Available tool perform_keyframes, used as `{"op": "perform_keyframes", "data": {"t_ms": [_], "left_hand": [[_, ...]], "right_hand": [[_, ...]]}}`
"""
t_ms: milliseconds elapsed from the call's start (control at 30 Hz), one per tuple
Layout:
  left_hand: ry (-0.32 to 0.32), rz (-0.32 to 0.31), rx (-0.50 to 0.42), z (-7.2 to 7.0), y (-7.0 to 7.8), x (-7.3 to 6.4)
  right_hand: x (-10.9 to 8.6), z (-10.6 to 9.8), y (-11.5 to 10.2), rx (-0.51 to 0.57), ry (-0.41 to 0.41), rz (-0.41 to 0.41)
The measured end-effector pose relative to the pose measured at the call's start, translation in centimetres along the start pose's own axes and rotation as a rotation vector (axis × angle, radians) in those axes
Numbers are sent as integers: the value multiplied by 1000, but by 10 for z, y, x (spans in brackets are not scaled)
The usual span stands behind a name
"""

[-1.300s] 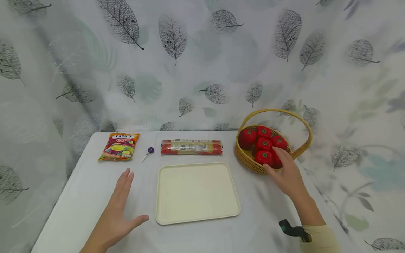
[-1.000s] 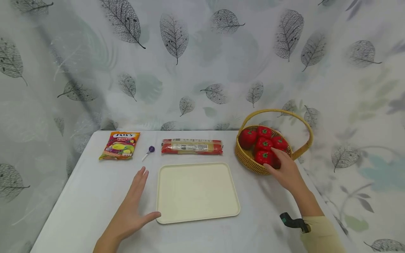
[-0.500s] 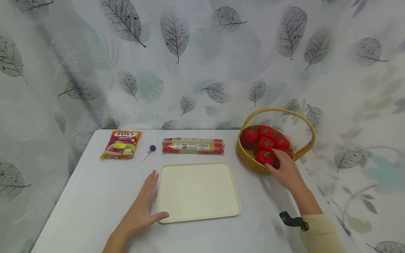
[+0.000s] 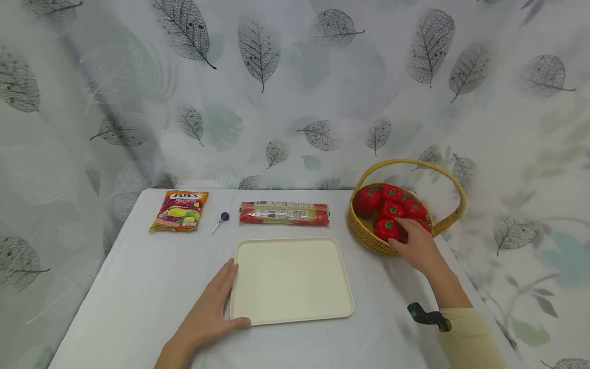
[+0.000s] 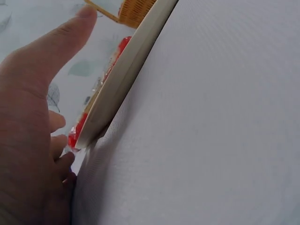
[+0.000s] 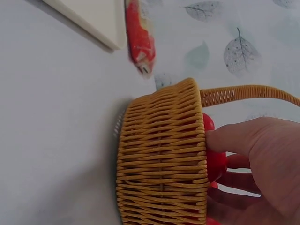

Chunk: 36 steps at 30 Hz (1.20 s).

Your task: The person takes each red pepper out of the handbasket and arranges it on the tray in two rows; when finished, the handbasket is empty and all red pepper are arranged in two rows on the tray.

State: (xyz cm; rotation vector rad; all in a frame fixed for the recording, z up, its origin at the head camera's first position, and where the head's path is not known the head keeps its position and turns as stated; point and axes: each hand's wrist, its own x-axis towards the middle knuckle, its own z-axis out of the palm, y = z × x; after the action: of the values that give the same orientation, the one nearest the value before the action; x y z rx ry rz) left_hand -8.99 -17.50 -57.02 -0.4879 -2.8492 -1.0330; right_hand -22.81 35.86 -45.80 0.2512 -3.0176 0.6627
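My left hand (image 4: 207,312) lies along the left edge of the cream tray (image 4: 292,279), fingers extended beside the rim and thumb at its near left corner. The left wrist view shows the tray's side wall (image 5: 117,79) close to the fingers. My right hand (image 4: 417,246) reaches over the near rim of the wicker basket (image 4: 369,241), which holds several red bell peppers (image 4: 392,210). In the right wrist view, its thumb and fingers curl round a red bell pepper (image 6: 215,164) just inside the rim; the fingertips are partly hidden.
A long red-and-clear packet (image 4: 284,214) lies behind the tray. Farther left are a purple lollipop (image 4: 224,217) and a Fox's candy bag (image 4: 180,210). The basket's tall handle (image 4: 454,215) arches beside the right hand. A leaf-print curtain (image 4: 295,92) hangs behind the white table (image 4: 124,297).
My left hand has moved right across the table to the tray's left edge. The right hand has stayed at the basket, nearly still. The view has shifted slightly.
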Motion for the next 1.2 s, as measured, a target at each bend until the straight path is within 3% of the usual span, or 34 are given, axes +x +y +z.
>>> {"op": "perform_keyframes", "data": {"t_ms": [167,333,567,833,1033,1200], "left_hand": [[-4,41,105,4,0,-2],[-6,41,189,4,2,-2],[-17,32,192,4,1,-2],[3,65,182,8,0,-3],[-29,43,173,7,0,-1],[-14,62,175,6,0,-1]], "right_hand": [[2,-5,-4,9,-24,25],[3,-4,-5,24,-46,48],[3,-2,1,75,-50,68],[-4,5,6,103,37,83],[-5,10,7,100,150,29],[-5,9,4,120,213,2]]}}
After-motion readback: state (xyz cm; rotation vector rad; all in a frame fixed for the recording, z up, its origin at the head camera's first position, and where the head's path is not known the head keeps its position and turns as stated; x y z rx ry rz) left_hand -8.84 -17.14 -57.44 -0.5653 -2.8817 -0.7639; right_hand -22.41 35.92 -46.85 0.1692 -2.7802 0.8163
